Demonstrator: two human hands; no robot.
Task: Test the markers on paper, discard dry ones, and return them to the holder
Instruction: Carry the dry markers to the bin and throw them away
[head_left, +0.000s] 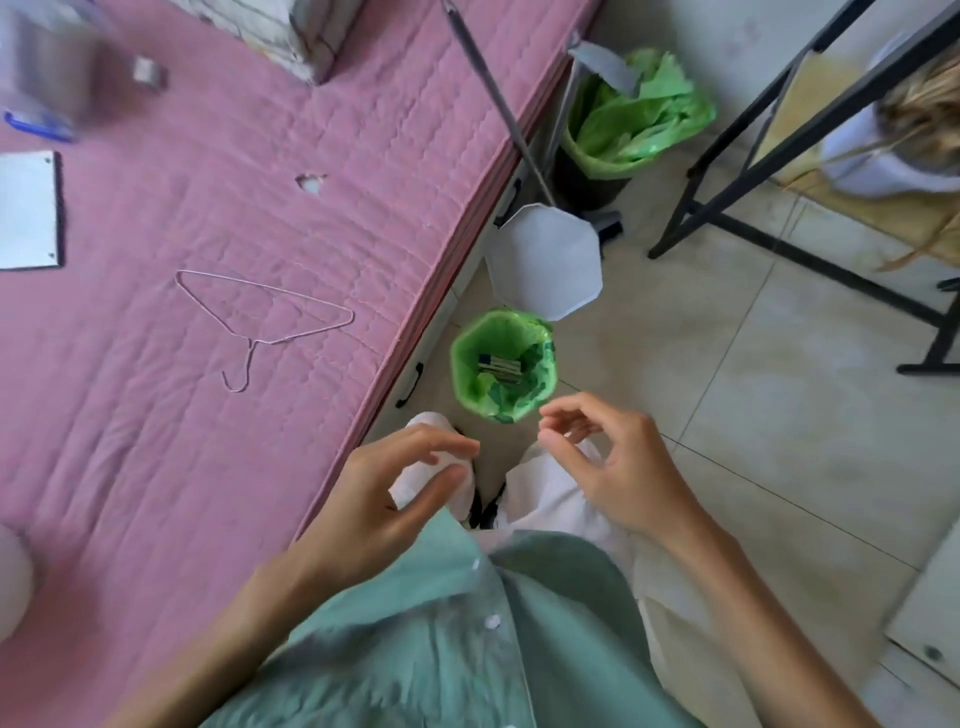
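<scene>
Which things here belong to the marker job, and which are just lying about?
Job: small bin holding markers; its lid up; left hand and right hand, both empty.
Lying about: wire hanger, large bin, pink mattress.

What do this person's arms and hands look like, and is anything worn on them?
Both arms are bare from the forearm to the fingertips: no sleeves reach the wrists, and no gloves, watch, rings or bracelets show on the left hand or the right hand. The person wears a pale green button-up shirt with small white buttons, over white trousers.
</scene>
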